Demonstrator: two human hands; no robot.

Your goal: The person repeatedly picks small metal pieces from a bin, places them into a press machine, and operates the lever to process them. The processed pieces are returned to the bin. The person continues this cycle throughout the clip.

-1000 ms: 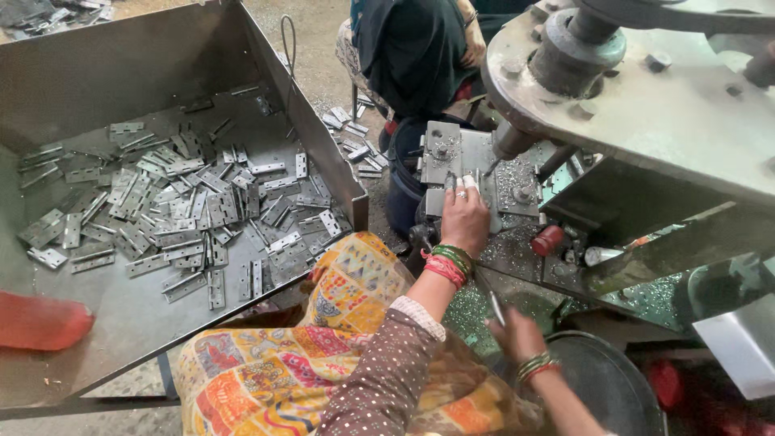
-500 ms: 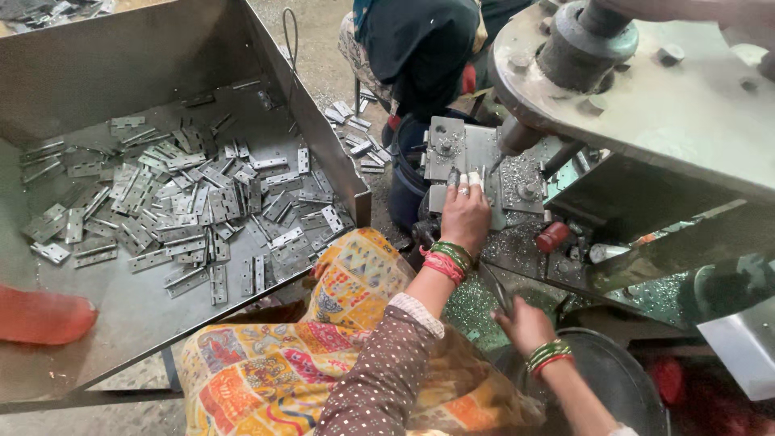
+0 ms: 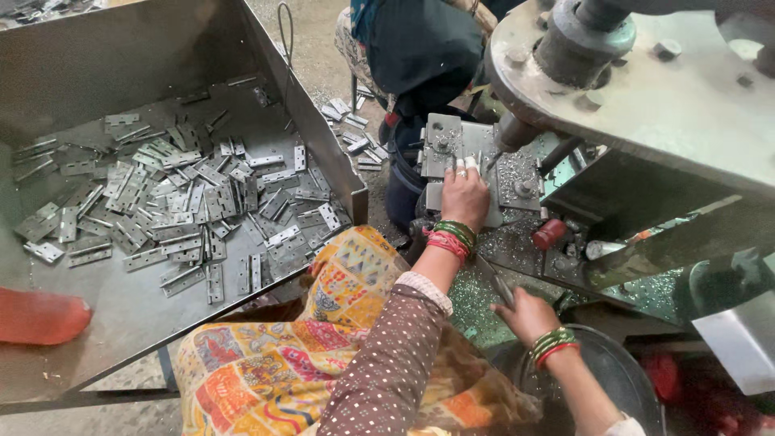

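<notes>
While the left hand (image 3: 465, 194) presses flat on the fixture plate (image 3: 442, 145) under the press spindle (image 3: 517, 129), its fingertips hide any workpiece. Right hand (image 3: 526, 313) grips a thin metal piece (image 3: 494, 278); loose hinges (image 3: 186, 202) fill the steel tray (image 3: 323, 137) well left.

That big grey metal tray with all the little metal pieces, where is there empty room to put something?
The big grey metal tray is bare along its back wall and its near edge beside the orange object. The flat silver metal hinge plates crowd its middle.

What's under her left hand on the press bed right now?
The left hand lies flat on the grey metal fixture plate below the press spindle. Any workpiece beneath the palm is covered, so it cannot be seen.
</notes>
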